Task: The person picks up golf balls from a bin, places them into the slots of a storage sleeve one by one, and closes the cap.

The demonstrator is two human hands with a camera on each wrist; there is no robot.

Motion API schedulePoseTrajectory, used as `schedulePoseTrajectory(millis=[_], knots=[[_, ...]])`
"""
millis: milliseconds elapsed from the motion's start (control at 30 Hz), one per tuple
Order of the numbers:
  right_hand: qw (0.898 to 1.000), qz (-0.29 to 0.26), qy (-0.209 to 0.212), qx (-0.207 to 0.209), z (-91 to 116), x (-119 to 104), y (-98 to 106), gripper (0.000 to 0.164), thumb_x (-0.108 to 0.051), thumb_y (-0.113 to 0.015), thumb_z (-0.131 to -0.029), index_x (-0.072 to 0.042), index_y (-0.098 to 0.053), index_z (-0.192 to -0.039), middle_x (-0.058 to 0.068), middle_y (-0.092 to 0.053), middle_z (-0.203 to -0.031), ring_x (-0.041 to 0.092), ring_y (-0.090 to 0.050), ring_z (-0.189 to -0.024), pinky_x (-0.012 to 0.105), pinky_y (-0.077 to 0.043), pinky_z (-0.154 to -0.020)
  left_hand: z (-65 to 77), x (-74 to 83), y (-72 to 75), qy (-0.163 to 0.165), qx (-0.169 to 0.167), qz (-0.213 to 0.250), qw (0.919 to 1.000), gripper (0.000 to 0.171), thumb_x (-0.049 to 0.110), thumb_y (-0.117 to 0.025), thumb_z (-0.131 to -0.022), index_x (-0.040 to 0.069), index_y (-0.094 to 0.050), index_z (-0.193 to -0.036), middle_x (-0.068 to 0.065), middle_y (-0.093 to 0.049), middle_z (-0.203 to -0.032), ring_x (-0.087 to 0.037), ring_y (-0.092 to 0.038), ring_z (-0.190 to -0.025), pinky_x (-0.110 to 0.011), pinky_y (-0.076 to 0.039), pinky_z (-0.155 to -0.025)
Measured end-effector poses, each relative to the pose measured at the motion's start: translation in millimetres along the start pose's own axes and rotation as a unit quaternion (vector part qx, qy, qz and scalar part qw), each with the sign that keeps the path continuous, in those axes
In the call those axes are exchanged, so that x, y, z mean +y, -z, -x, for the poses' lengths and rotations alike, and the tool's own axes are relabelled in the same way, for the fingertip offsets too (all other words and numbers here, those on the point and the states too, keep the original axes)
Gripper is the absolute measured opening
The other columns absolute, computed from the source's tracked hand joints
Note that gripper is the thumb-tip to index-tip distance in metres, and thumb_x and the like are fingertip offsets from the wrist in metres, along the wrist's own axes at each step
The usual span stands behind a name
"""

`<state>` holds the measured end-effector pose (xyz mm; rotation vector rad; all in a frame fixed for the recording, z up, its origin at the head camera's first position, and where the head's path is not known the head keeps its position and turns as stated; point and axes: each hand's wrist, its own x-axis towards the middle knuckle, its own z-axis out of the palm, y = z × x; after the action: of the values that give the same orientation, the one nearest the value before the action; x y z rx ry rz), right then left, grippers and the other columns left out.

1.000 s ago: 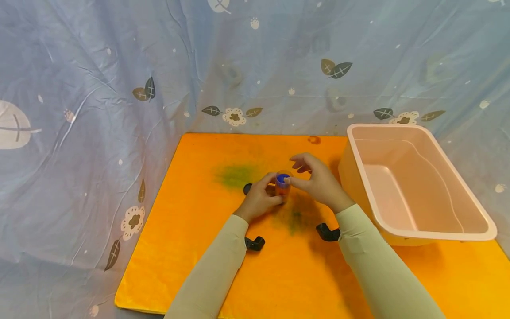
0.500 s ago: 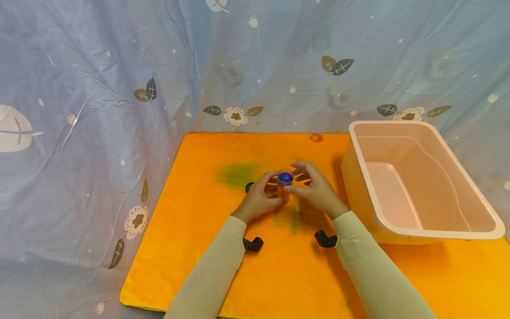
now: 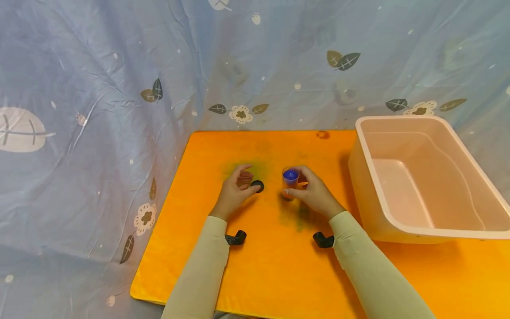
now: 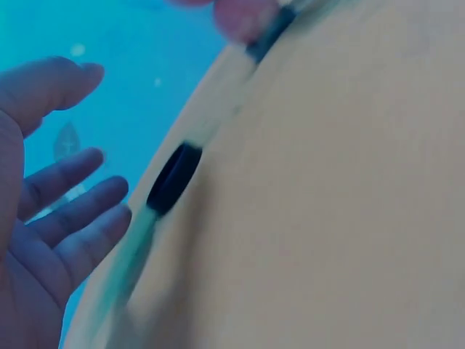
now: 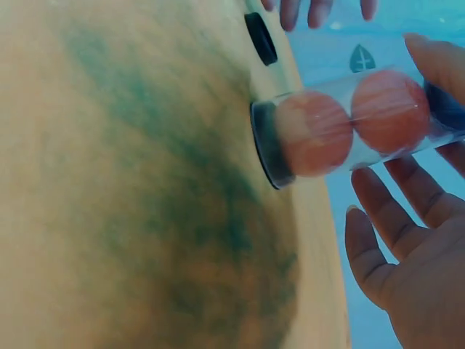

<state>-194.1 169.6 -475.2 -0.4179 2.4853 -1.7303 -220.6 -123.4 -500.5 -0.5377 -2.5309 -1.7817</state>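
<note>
A clear tube (image 3: pixel 291 182) stands upright at the middle of the orange table. Inside it a blue ball (image 3: pixel 291 176) is uppermost, and two reddish balls (image 5: pixel 316 134) show below it in the right wrist view. A black cap (image 5: pixel 270 145) covers its lower end; the top looks uncovered. My right hand (image 3: pixel 316 191) holds the tube from the right, thumb in front and fingers behind. A loose black lid (image 3: pixel 257 186) lies left of the tube. Close beside this lid is my left hand (image 3: pixel 235 191), its fingers spread and apart from it in the left wrist view.
A large pale pink tub (image 3: pixel 370 177) stands at the right of the orange-covered table (image 3: pixel 263 274). A blue patterned curtain (image 3: pixel 271 62) hangs behind and to the left. Black wrist mounts (image 3: pixel 323 240) stick out below both hands.
The right hand has moved from the blue ball at the tube's mouth down to the tube's side. My left hand has let go of the tube and moved left to the loose lid.
</note>
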Motion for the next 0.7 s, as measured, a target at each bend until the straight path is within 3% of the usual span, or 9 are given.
schedulePoseTrajectory(millis=[133,267,467,700], knots=[[1.000,0.006,0.008,0.009,0,3,1,0.057,-0.017,-0.087,-0.098,-0.009,-0.059,-0.147,0.012,-0.064,-0.134,0.036,-0.064,-0.117,0.057,-0.053,-0.101,-1.2,-2.7,3.3,-0.004,-0.001,-0.039,0.9992,0.065,0.021,-0.086,-0.099,0.022,-0.056,-0.156,-0.019,-0.065,-0.137,-0.037,-0.066,-0.125,-0.052,-0.053,-0.108],[1.000,0.010,0.014,0.019,0,8,0,0.054,-0.017,-0.086,-0.099,-0.008,-0.061,-0.146,0.012,-0.066,-0.131,0.036,-0.066,-0.115,0.056,-0.055,-0.099,-5.7,-5.2,-1.7,0.010,-0.017,-0.108,0.9940,0.066,0.025,-0.088,-0.098,0.009,-0.058,-0.154,-0.013,-0.066,-0.140,-0.030,-0.062,-0.130,-0.049,-0.048,-0.112],[1.000,0.004,0.015,0.025,0,10,-2,0.055,-0.017,-0.087,-0.098,-0.011,-0.061,-0.146,0.010,-0.068,-0.128,0.034,-0.067,-0.112,0.053,-0.056,-0.096,-10.7,-9.9,-11.2,0.020,-0.036,-0.229,0.9724,0.059,0.037,-0.087,-0.097,0.013,-0.066,-0.146,-0.004,-0.064,-0.142,-0.028,-0.052,-0.132,-0.047,-0.041,-0.115],[1.000,0.003,0.017,0.025,0,12,-5,0.054,-0.017,-0.087,-0.098,-0.012,-0.062,-0.145,0.009,-0.068,-0.128,0.033,-0.067,-0.112,0.053,-0.056,-0.096,-11.2,-11.3,-13.0,0.041,-0.031,-0.303,0.9516,0.055,0.046,-0.087,-0.095,0.018,-0.072,-0.140,-0.004,-0.060,-0.137,-0.030,-0.049,-0.123,-0.053,-0.033,-0.100]])
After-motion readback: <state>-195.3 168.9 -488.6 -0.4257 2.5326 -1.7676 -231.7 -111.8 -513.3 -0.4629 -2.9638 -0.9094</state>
